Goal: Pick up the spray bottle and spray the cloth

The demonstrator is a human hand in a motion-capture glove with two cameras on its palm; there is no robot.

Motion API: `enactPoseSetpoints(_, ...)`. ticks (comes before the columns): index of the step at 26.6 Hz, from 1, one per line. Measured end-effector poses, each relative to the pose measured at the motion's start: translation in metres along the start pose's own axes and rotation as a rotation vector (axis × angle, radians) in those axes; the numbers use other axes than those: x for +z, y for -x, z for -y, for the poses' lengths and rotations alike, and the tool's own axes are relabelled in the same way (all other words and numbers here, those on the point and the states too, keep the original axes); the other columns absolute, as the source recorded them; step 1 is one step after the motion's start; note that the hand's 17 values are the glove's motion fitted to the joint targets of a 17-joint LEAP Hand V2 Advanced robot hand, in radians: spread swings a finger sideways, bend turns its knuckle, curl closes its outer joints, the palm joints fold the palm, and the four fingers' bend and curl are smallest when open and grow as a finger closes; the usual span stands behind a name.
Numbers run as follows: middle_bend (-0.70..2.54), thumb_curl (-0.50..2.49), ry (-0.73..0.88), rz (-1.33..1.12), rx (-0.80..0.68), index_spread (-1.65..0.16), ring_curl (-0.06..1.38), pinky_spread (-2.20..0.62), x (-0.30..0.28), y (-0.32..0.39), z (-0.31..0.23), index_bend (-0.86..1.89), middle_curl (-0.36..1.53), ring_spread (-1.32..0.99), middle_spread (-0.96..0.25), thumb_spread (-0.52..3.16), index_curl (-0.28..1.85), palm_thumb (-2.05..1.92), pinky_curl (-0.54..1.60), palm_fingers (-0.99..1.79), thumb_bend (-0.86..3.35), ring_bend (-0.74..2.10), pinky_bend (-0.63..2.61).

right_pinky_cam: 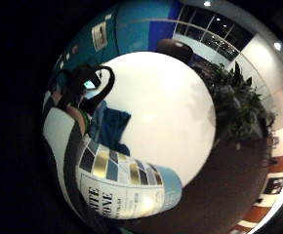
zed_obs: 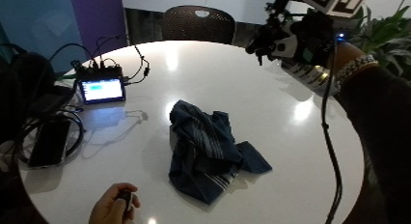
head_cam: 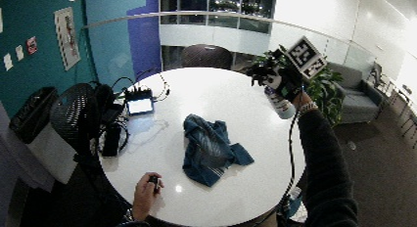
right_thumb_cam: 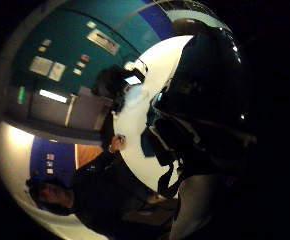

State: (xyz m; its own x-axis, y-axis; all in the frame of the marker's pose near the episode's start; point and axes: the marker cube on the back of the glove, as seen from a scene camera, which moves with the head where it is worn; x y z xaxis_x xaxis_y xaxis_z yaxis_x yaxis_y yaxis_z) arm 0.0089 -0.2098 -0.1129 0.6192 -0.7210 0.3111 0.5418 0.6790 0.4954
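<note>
The gloved right hand (zed_obs: 307, 33) is raised above the far edge of the tabletop (zed_obs: 212, 69), beyond the cloth, its fingers wrapped around the spray bottle (zed_obs: 312, 73), whose body hangs below the hand. The bare hand (zed_obs: 112, 207) rests on the tabletop's near edge, on this side of the cloth, pinching a small dark object (zed_obs: 126, 200).

The blue striped cloth (zed_obs: 205, 149) lies crumpled in the middle of the tabletop, well apart from the bottle.

Only the little finger side palm view shows the bottle's label (right_pinky_cam: 124, 187): blue and gold squares over white print, with the cloth (right_pinky_cam: 110, 126) on the tabletop behind it. The thumb side palm view is largely filled by a dark shape that cannot be made out. The wide outside view shows the bottle's pale base (head_cam: 284, 110) below the hand (head_cam: 285, 78).

A small lit screen (zed_obs: 102, 91) with cables sits on the tabletop, well apart from the cloth.
</note>
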Motion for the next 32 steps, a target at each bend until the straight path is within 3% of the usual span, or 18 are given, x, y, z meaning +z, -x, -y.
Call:
enactPoseSetpoints(4, 0.67, 0.30, 0.298, -0.161, 0.393, -0.30, 0.42, -0.28, 0.013, -0.004, 0.007, 0.24, 0.51, -0.16, -0.24, 1.10, 0.48, 0.57, 0.39, 1.36, 0.00, 0.55, 0.46)
enactPoseSetpoints(6, 0.67, 0.31, 0.440, -0.253, 0.494, -0.30, 0.42, -0.29, 0.024, -0.004, 0.011, 0.24, 0.52, -0.16, -0.24, 1.10, 0.48, 0.60, 0.39, 1.36, 0.00, 0.55, 0.46)
enactPoseSetpoints(14, 0.67, 0.32, 0.875, -0.636, 0.460, -0.30, 0.42, -0.30, 0.104, 0.007, 0.011, 0.22, 0.52, -0.16, -0.24, 1.10, 0.49, 0.65, 0.39, 1.35, -0.01, 0.54, 0.47)
enactPoseSetpoints(22, 0.66, 0.36, 0.967, -0.674, 0.391, -0.30, 0.42, -0.31, 0.141, 0.004, -0.002, 0.22, 0.52, -0.17, -0.24, 1.07, 0.50, 0.84, 0.39, 1.35, 0.06, 0.53, 0.47)
enactPoseSetpoints(32, 0.64, 0.40, 0.919, -0.607, 0.442, -0.31, 0.43, -0.31, 0.133, 0.007, 0.005, 0.21, 0.52, -0.18, -0.24, 0.99, 0.52, 0.90, 0.38, 1.35, 0.01, 0.53, 0.48)
